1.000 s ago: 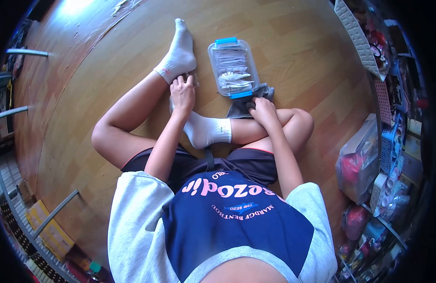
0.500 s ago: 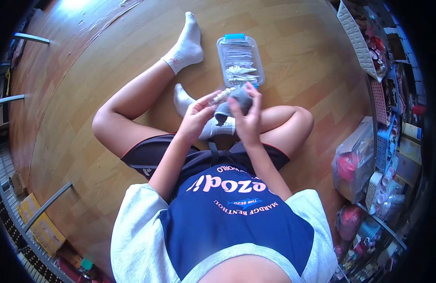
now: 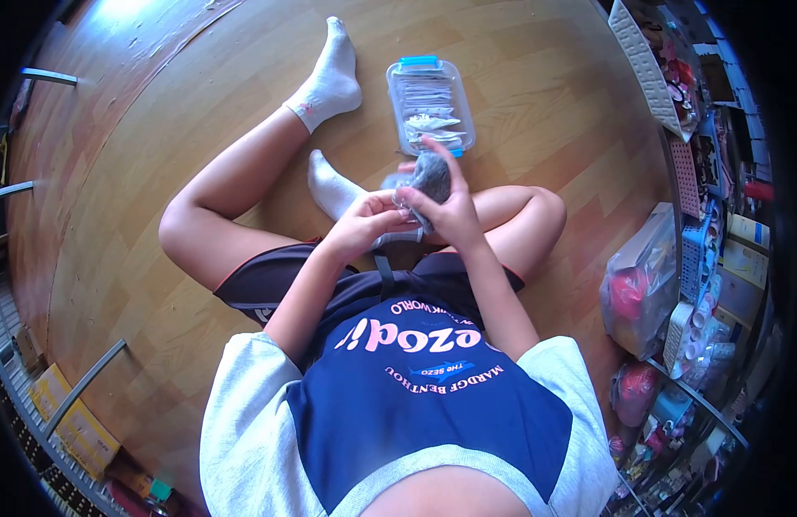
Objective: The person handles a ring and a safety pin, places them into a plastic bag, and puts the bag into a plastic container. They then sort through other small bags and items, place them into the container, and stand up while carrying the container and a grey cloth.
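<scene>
Above my crossed legs, my right hand (image 3: 450, 209) is closed around a small, soft, dark grey cloth item (image 3: 433, 177), thumb on its near side and fingers spread along the far side. My left hand (image 3: 364, 226) meets it from the left with thumb and fingers pinched together beside the right thumb; what sits in that pinch is too small and blurred to name. A pale, bluish-grey blur (image 3: 395, 180) shows at the left side of the cloth. Just beyond the hands, a clear plastic box (image 3: 470, 116) with blue clips holds a row of flat white packets (image 3: 426, 90).
Wooden flooring (image 3: 536, 95) surrounds my legs and white-socked feet (image 3: 334, 82). Along the right stand shelves with baskets (image 3: 697, 258) and a clear bag (image 3: 644, 293) holding something pink. Metal rack bars (image 3: 87, 386) and a yellow box (image 3: 71, 422) are at the left.
The grey cloth is turned more upright, and my left hand has moved in against my right thumb. The white beaded strip seen by my left fingers before is no longer distinct.
</scene>
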Available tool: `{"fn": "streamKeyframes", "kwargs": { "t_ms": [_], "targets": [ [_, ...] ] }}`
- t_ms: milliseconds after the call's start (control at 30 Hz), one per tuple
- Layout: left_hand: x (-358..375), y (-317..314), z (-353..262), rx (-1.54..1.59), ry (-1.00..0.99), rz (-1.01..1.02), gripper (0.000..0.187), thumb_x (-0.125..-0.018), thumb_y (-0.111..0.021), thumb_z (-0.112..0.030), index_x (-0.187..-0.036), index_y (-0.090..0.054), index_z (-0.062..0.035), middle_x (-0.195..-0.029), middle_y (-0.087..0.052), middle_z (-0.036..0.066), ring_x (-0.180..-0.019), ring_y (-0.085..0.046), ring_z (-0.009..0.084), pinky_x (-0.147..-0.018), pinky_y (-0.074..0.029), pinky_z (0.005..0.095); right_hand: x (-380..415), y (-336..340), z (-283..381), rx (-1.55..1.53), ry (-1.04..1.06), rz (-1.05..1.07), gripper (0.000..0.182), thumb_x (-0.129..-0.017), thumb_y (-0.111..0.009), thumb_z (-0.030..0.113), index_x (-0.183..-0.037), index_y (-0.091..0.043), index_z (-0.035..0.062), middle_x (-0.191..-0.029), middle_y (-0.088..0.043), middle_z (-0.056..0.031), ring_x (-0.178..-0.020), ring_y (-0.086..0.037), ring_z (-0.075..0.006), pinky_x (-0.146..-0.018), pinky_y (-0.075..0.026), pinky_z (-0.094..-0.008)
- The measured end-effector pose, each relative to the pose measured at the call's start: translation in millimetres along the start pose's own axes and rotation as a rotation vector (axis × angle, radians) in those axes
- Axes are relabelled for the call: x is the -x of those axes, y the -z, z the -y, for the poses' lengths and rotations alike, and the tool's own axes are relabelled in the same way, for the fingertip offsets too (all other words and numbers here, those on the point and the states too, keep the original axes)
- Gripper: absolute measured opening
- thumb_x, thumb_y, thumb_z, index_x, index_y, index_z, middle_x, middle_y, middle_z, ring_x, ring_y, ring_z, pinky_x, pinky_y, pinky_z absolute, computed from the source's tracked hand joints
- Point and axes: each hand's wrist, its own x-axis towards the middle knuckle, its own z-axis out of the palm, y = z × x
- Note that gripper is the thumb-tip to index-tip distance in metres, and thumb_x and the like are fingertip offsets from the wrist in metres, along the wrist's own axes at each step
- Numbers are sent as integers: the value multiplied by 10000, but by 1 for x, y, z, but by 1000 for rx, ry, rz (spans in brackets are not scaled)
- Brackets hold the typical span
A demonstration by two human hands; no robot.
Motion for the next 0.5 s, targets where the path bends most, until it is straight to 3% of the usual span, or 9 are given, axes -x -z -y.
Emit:
{"fn": "streamKeyframes", "kwargs": {
  "t_ms": [67,133,233,300,333,367,400,500],
  "targets": [
    [0,-5,-2,-57,52,54,361,-882,-476,-105,-1215,-434,26,-1099,-558,99,-989,-555,149,-899,-437,288,6,0,4,-119,-200,100,566,-749,-674,65,-1246,-406,72,-908,-583,-51,-801,-562,-89,-743,-455,-210],
    [6,-14,-3,63,125,17,345,-881,-493,-126,-1188,-457,29,-1077,-568,97,-969,-563,146,-893,-439,280,7,2,-1,-138,-191,4,483,-745,-672,38,-1184,-471,54,-879,-582,-34,-754,-562,-80,-712,-456,-205],
    [7,-17,-10,5,120,-46,383,-869,-526,-134,-1207,-438,22,-1068,-572,101,-972,-558,140,-880,-440,268,5,8,-11,-177,-193,-397,328,-763,-647,15,-1074,-544,36,-861,-576,-23,-767,-552,-81,-691,-459,-213],
    [8,-1,-6,-94,58,-153,435,-857,-541,-105,-1256,-389,-20,-1067,-574,112,-978,-555,136,-849,-448,263,1,35,-10,-393,-265,-609,350,-775,-628,28,-1104,-512,45,-898,-595,-72,-793,-576,-127,-713,-474,-245],
    [9,6,-10,-184,34,-217,409,-863,-522,-107,-1233,-381,-4,-1109,-560,153,-1058,-539,225,-890,-431,311,-1,52,-9,-405,-220,-654,358,-790,-606,34,-1127,-487,34,-914,-600,-92,-807,-583,-145,-731,-478,-262],
    [9,14,-14,-189,3,-257,378,-863,-526,-112,-1203,-402,-4,-1100,-566,148,-1049,-543,216,-881,-435,306,-3,67,-7,-361,-165,-723,327,-812,-567,41,-1129,-489,33,-922,-604,-114,-834,-592,-170,-748,-501,-305],
    [7,20,-17,-193,-29,-297,348,-863,-530,-117,-1174,-423,-4,-1090,-572,144,-1041,-548,207,-872,-440,301,-4,84,-9,-380,-122,-759,372,-800,-606,71,-1146,-472,34,-956,-582,-108,-855,-571,-152,-778,-458,-260],
    [-6,21,-37,-366,-82,-332,296,-877,-528,-165,-1117,-467,-3,-1032,-595,104,-963,-577,156,-823,-459,276,-6,121,-6,-162,-127,-725,373,-824,-580,101,-1169,-466,19,-1042,-570,-140,-959,-559,-185,-826,-462,-303]
  ]
}}
